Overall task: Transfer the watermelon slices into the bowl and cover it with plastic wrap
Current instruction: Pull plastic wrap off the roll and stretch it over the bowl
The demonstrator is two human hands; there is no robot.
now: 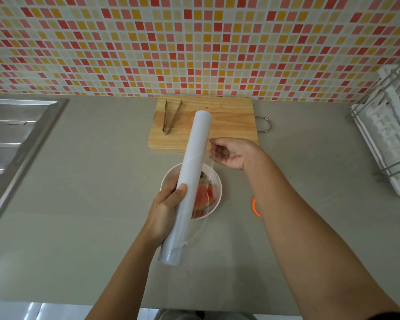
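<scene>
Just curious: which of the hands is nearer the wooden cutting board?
Right. The right hand hovers at the near edge of the cutting board; the left hand grips the plastic wrap roll nearer the person, by the bowl.

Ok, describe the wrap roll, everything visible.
The roll is a long, smooth white cylinder, plastic wrap wound on a tube by its look. The left hand holds its near half. It hangs tilted in the air above the bowl, its far end toward the board. A clear film hangs loose from its right side, down over the bowl, near the open right hand.
</scene>
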